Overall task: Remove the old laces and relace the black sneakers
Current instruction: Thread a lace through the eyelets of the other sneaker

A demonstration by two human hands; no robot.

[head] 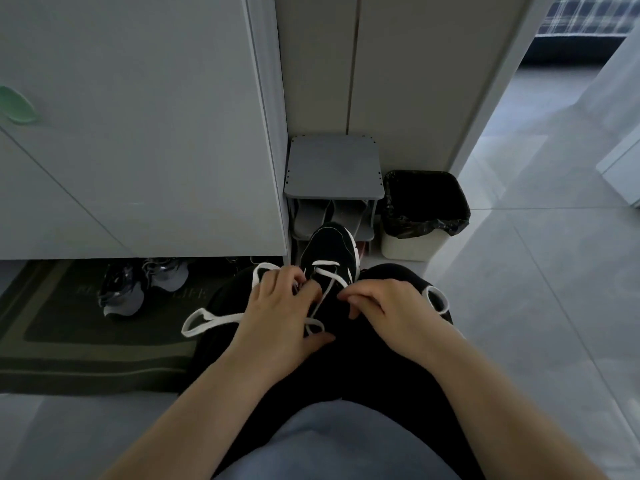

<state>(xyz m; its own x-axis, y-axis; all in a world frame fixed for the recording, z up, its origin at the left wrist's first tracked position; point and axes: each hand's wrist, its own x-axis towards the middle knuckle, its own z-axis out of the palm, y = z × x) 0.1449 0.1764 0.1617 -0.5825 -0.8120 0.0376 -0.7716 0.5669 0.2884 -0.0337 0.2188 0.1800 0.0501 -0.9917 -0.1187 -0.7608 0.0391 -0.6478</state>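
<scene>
Looking down over a person's lap at a pale tiled floor (519,306), with a tall white cabinet (138,133) on the left and a dark doormat (86,341) below it. A bin (422,216) lined with a black bag stands just beside a small grey shoe rack (334,168) against the wall. A pair of grey trainers (138,285) sits on the mat.

Between the person's knees, in black trousers, a black sneaker (329,247) points toe away, toward the rack. It is probably propped there so both hands are free for lacing.

The left hand (277,313) and right hand (388,306) meet over the sneaker's throat, just behind the toe. The left grip is closed, fingers curled and pinching the white lace (207,322) beside the eyelets. The right grip is curled too, fingertips at a lace strand and seemingly pinching it.

The lace crosses once near the toe, and slack loops trail out on both sides of the hands, so relacing looks barely begun.
</scene>
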